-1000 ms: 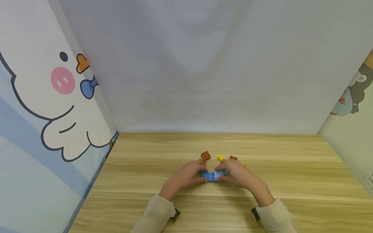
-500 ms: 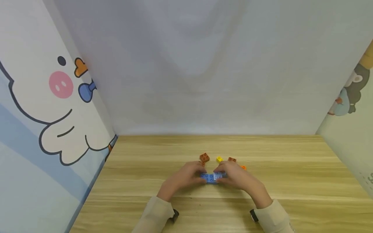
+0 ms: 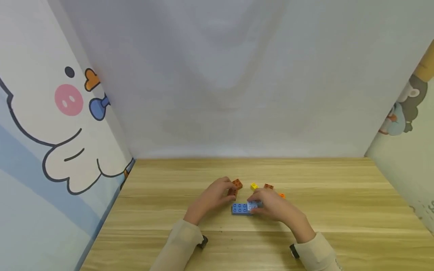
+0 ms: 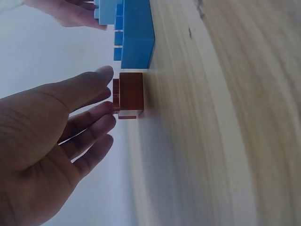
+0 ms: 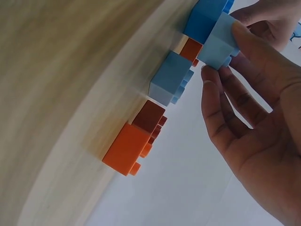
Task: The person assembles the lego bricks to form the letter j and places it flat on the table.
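Right hand (image 3: 272, 204), pinching pale-blue plastic brick (image 5: 217, 41), should steady long blue plastic brick (image 3: 239, 209); left hand (image 3: 211, 196), spread, lies beside brown plastic brick (image 4: 131, 92) at its eleven o'clock.

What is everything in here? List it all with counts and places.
Wood-grain tabletop: one, pale, across the bottom.
Backdrop: one, white, behind the tabletop.
Cartoon-print walls: two, pale, left and right.
Long brick: one, blue, centre.
Shorter bricks: two, light blue, one atop the long brick's right end, one right of it.
Brown bricks: three, brown, two behind the long brick, one farther right.
Yellow brick: one, yellow, between brown bricks.
Orange brick: one, orange, beside the rightmost brown brick.
Sleeves: two, beige, bottom edge.
Wristbands: two, black, at sleeve ends.
Left grip: one, bare, at the nearest brown brick.
Right grip: one, bare, pinching the upper light-blue brick.
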`<state>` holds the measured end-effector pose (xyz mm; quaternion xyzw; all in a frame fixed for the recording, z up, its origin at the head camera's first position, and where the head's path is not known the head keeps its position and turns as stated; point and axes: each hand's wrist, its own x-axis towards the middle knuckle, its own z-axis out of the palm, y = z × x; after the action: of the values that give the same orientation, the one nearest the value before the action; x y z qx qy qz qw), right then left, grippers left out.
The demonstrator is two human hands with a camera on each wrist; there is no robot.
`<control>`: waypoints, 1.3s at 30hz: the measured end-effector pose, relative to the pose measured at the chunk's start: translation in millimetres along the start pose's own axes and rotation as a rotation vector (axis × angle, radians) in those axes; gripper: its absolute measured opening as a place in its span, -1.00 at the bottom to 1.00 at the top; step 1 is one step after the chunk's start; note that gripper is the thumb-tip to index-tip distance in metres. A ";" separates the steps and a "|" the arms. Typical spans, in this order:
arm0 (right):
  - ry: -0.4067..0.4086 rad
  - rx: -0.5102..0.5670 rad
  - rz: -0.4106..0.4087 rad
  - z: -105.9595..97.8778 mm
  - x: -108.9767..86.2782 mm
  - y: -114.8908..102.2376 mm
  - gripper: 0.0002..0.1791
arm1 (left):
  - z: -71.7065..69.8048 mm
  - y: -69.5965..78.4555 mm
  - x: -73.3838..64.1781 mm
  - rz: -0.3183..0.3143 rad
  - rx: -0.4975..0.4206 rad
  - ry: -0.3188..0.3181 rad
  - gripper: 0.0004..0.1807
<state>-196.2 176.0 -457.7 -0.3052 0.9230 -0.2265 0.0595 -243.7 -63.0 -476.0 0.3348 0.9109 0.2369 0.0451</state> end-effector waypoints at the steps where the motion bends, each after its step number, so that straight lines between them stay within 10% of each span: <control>1: 0.001 -0.001 -0.003 0.5 -0.1 0.1 -0.65 | 1.5 -1.1 1.2 -0.005 0.011 -0.005 -0.68; 15: 0.000 -0.007 0.008 1.5 -0.9 0.8 -0.66 | 7.0 -2.7 8.2 -0.025 0.027 -0.036 -0.70; 39: -0.008 0.006 0.006 0.6 1.8 -4.2 -0.68 | -12.5 10.6 -21.4 0.003 -0.061 -0.085 -0.74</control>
<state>-195.3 171.7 -456.3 -0.3030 0.9231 -0.2277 0.0650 -224.0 -74.6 -461.7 0.3445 0.9000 0.2502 0.0936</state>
